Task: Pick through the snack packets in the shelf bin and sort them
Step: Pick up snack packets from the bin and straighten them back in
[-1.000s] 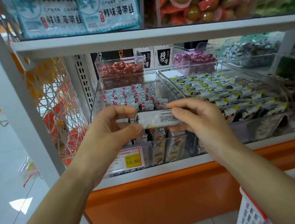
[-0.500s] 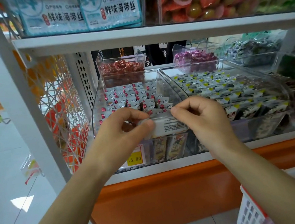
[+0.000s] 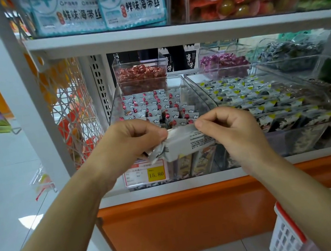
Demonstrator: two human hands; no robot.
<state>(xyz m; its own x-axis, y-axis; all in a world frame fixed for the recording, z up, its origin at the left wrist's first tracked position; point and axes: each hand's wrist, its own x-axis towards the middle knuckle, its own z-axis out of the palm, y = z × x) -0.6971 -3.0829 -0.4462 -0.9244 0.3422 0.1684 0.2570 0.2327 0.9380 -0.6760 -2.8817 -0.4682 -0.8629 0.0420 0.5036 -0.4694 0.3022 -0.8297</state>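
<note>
A grey packet, pinched by the left hand at its crumpled end and the right hand at its top edge, hangs over the front of the bin by the shelf's front edge, apparently being checked before it is sorted into place.

It is bright all over, with soft shadows. A white patch of light shines on the floor. The shelf bends at the edges (wide lens), and the corners look blurry.
</note>
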